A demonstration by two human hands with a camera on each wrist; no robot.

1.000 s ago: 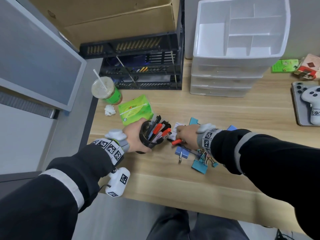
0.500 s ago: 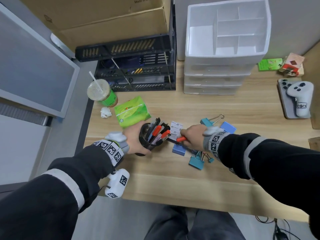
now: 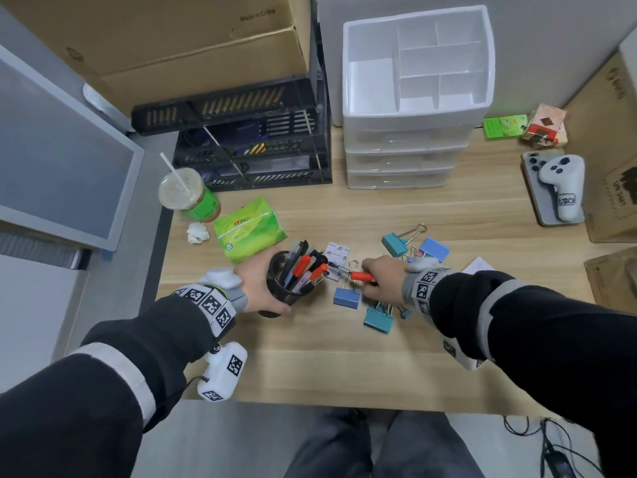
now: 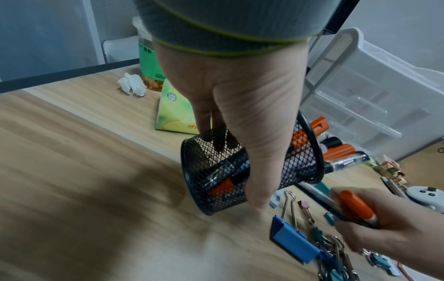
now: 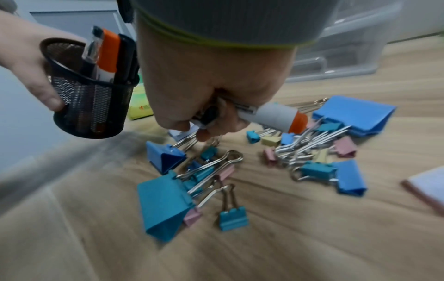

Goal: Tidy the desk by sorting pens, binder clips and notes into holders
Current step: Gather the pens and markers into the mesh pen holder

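Observation:
My left hand (image 3: 256, 286) (image 4: 242, 106) grips a black mesh pen cup (image 3: 287, 288) (image 4: 242, 171) (image 5: 88, 102), tilted toward the right and holding several pens. To its right, my right hand (image 3: 382, 279) (image 5: 204, 81) holds two pens just above the desk: an orange-capped marker (image 3: 362, 276) (image 4: 358, 206) (image 5: 278, 117) and a dark pen (image 3: 339, 269). Their tips point at the cup mouth. Binder clips in blue, teal, pink and yellow (image 3: 346, 297) (image 5: 165, 203) lie scattered under and beside that hand. A small printed note (image 3: 337, 254) lies behind the pens.
A white drawer organiser with an open compartment tray (image 3: 413, 63) stands at the back. A black file rack (image 3: 251, 146), a green drink cup (image 3: 193, 196), a tissue pack (image 3: 248, 229) and a crumpled tissue (image 3: 197, 232) sit at left. A controller (image 3: 562, 184) lies far right; a notepad (image 5: 430, 188) lies near the clips.
My right hand has lifted the orange marker and dark pen off the clip pile and drawn back slightly right. The left hand keeps the cup tilted in place.

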